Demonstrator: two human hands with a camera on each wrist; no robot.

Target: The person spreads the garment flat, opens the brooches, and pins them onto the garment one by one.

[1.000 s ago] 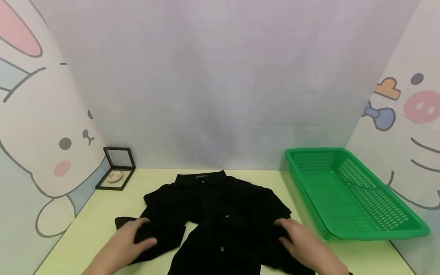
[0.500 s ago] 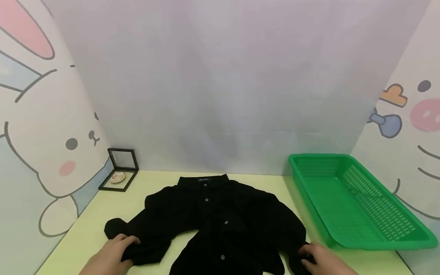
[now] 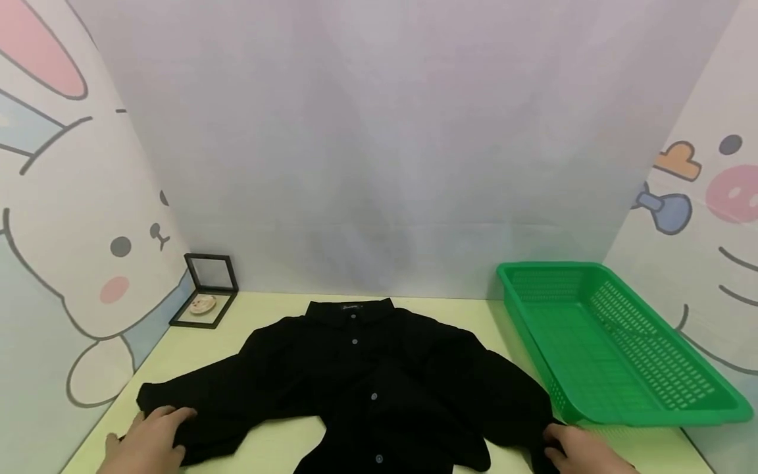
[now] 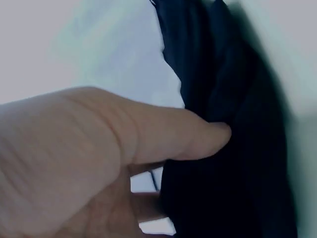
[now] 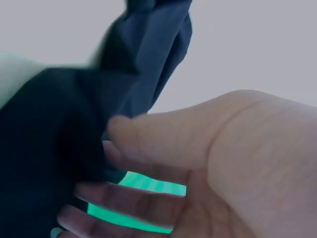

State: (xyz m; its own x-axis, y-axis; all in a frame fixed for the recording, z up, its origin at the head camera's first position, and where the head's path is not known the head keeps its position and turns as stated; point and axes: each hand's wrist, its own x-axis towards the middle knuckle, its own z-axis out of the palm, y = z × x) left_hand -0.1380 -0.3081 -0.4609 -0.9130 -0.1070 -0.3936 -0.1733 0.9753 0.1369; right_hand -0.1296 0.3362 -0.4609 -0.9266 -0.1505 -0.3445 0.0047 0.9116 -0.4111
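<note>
A black button-up shirt (image 3: 355,362) lies front up on the table, collar toward the back wall and lower part cut off by the near edge of the head view. My left hand (image 3: 148,441) holds the sleeve on the left near its cuff; in the left wrist view the thumb (image 4: 198,134) presses on the dark cloth with fingers behind it. At the lower right, my right hand (image 3: 583,453) pinches the end of the other sleeve (image 5: 143,64) between thumb and index finger, while the remaining fingers spread beside the cloth.
A green plastic basket (image 3: 616,418) stands at the right, close by the right sleeve. At the back left, a black-framed case (image 3: 216,289) stands open with a small round pale object (image 3: 202,304) in it. Cartoon-printed panels flank the pale yellow table (image 3: 284,438).
Both hands have moved outward and toward the near edge, drawing the sleeves out. The left sleeve now reaches farther left, and the folds across the shirt's front have flattened somewhat.
</note>
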